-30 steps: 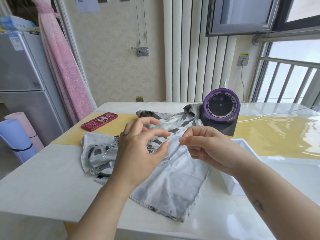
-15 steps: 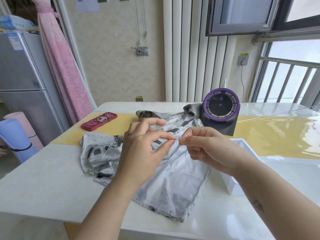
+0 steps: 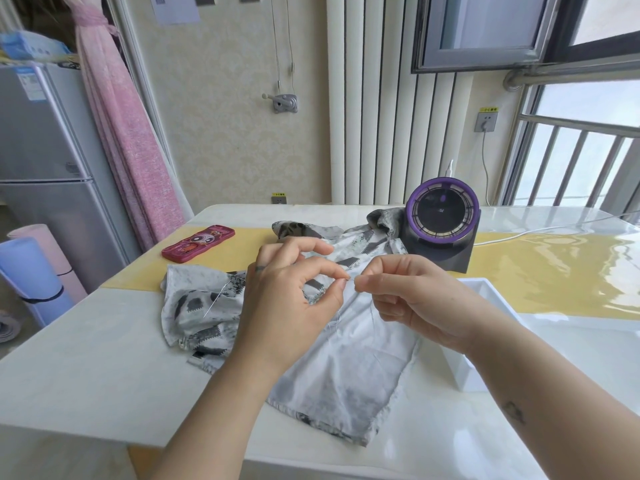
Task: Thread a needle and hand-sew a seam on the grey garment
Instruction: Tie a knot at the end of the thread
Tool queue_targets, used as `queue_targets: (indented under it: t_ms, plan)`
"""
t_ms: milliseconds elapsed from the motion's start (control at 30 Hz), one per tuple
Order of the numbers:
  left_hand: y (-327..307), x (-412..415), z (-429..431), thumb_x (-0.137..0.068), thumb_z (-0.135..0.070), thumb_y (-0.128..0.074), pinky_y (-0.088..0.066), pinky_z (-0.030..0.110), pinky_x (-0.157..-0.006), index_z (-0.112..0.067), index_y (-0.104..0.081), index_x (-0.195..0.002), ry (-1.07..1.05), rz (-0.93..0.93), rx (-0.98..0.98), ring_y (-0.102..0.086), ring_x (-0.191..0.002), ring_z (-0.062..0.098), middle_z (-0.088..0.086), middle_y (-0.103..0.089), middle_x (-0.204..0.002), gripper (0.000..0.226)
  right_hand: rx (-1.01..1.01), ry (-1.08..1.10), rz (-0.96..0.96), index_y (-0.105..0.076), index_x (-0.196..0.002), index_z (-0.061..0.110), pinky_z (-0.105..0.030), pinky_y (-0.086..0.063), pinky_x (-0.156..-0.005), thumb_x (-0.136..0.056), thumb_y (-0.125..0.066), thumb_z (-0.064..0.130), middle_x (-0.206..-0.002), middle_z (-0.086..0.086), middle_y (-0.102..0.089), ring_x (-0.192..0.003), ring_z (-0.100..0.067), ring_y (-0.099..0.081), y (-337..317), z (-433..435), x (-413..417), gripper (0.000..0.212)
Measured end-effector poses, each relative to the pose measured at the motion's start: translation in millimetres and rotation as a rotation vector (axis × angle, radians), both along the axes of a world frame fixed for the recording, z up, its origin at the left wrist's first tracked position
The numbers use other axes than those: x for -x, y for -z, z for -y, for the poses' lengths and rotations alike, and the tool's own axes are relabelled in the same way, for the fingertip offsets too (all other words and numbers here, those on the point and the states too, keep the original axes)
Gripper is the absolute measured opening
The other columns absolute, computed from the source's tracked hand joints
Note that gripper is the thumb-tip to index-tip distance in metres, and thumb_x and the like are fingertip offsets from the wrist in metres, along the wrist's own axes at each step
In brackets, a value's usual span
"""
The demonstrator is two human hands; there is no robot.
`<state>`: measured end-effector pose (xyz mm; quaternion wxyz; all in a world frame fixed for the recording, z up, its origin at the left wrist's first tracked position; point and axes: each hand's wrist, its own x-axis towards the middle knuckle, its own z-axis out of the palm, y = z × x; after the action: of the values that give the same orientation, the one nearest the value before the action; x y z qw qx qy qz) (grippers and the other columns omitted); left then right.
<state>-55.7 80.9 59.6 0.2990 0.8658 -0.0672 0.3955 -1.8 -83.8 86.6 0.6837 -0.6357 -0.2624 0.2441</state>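
Observation:
The grey patterned garment (image 3: pixel 349 358) lies crumpled on the white table (image 3: pixel 86 358). Above its middle my left hand (image 3: pixel 287 303) and my right hand (image 3: pixel 412 296) are raised, fingertips almost touching. Each pinches a fine pale thread (image 3: pixel 337 318) between thumb and forefinger, and loose strands hang down toward the cloth. A thin silvery needle (image 3: pixel 216 301) rests slanted on the garment's left folds, apart from both hands.
A red phone case (image 3: pixel 197 244) lies at the back left on the yellow runner (image 3: pixel 554 271). A purple-rimmed fan (image 3: pixel 441 220) stands behind the garment, its white cable (image 3: pixel 519 236) trailing right. A white box (image 3: pixel 485 299) sits under my right forearm.
My left thumb and forefinger have closed into a pinch and moved right until they nearly meet my right fingertips. The right hand and garment have barely moved.

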Motion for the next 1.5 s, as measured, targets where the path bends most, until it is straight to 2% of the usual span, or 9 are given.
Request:
queue_targets:
  t_ms: [367,533,667,800,933,1000,1100,1300,1500]
  plan:
    - [2.1,-3.5,4.2,-0.077,-0.04,-0.056,-0.041,0.031,-0.088,-0.035,-0.064,-0.075,-0.102,0.073,-0.009,-0.047,-0.098,0.007,-0.026,-0.059,-0.094,0.01,-0.026,0.059,0.109,-0.051,-0.063,0.007,-0.022,-0.018,-0.049,-0.084,-0.061,-0.003,-0.052,-0.001,-0.032,-0.047,-0.01,-0.025,-0.4,-7.2,-0.2,0.025]
    - [-3.8,0.9,14.8,-0.091,-0.043,-0.052,-0.042,0.016,-0.097,-0.032,-0.053,-0.124,0.514,-0.478,0.618,-0.058,-0.106,-0.006,-0.021,-0.068,-0.102,0.034,-0.189,0.106,-0.031,-0.049,-0.069,0.006,-0.017,-0.033,-0.048,-0.084,-0.058,0.006,-0.046,0.003,-0.037,-0.041,-0.008,-0.035,-8.4,-6.7,-2.1,0.017]
    - [5.9,-1.5,19.2,-0.088,-0.038,-0.054,-0.051,0.029,-0.071,-0.018,-0.067,-0.091,0.63,-0.564,0.75,-0.042,-0.049,0.009,-0.009,-0.041,-0.052,0.024,-0.366,0.152,-0.294,-0.053,-0.075,0.01,-0.018,-0.047,-0.045,-0.083,-0.059,0.01,-0.048,0.003,-0.04,-0.043,-0.009,-0.051,-17.2,-5.0,-10.4,0.01]
    - [5.5,-8.7,-6.6,-0.082,-0.029,-0.055,-0.036,0.018,-0.047,-0.011,-0.062,-0.077,0.459,-0.421,1.02,-0.027,-0.04,0.006,-0.01,-0.027,-0.045,0.02,-0.629,0.337,-0.544,-0.054,-0.078,0.003,-0.028,-0.059,-0.06,-0.091,-0.053,0.003,-0.048,-0.002,-0.044,-0.07,-0.022,-0.072,-10.6,0.0,-24.7,0.013]
    - [-5.9,-8.7,-34.9,-0.087,-0.022,-0.051,-0.031,0.016,-0.045,-0.009,-0.059,-0.079,0.395,-0.284,1.085,-0.024,-0.042,0.006,-0.01,-0.024,-0.046,0.018,-0.648,0.589,-0.471,-0.051,-0.082,0.003,-0.035,-0.059,-0.075,-0.095,-0.05,0.003,-0.062,-0.004,-0.042,-0.084,-0.026,-0.07,10.1,2.6,-46.9,0.013]
    - [-12.0,-8.5,-43.3,-0.088,-0.021,-0.051,-0.03,0.016,-0.045,-0.01,-0.061,-0.078,0.393,-0.236,1.115,-0.023,-0.042,0.005,-0.01,-0.024,-0.047,0.018,-0.534,0.742,-0.322,-0.049,-0.075,0.008,-0.032,-0.057,-0.08,-0.095,-0.052,0.007,-0.066,-0.004,-0.048,-0.084,-0.024,-0.066,20.6,2.5,-58.7,0.02]
    - [-20.7,-10.0,-50.4,-0.092,-0.017,-0.049,-0.028,0.015,-0.044,-0.011,-0.062,-0.075,0.406,-0.161,1.182,-0.024,-0.039,0.003,-0.011,-0.025,-0.046,0.023,0.028,0.945,0.181,-0.054,-0.072,0.015,-0.025,-0.047,-0.071,-0.088,-0.058,0.018,-0.069,0.002,-0.06,-0.077,-0.019,-0.06,35.5,0.5,-73.2,0.017]
    - [-34.9,-7.1,-63.7,-0.098,-0.019,-0.043,-0.031,0.014,-0.043,-0.012,-0.057,-0.078,0.429,-0.054,1.274,-0.024,-0.036,0.002,-0.011,-0.026,-0.044,0.025,0.562,0.772,0.733,-0.058,-0.079,0.006,-0.03,-0.032,-0.062,-0.09,-0.053,0.014,-0.072,-0.007,-0.059,-0.073,-0.027,-0.053,44.2,-4.0,-90.9,0.014]
    - [-44.9,-8.6,-68.1,-0.099,-0.023,-0.043,-0.031,0.013,-0.044,-0.014,-0.057,-0.08,0.446,0.043,1.355,-0.023,-0.035,0.004,-0.011,-0.026,-0.043,0.024,1.125,0.654,1.127,-0.04,-0.078,0.014,-0.057,-0.027,-0.103,-0.09,-0.047,0.004,-0.075,-0.005,-0.052,-0.105,-0.032,-0.047,47.1,9.2,-107.3,0.017]
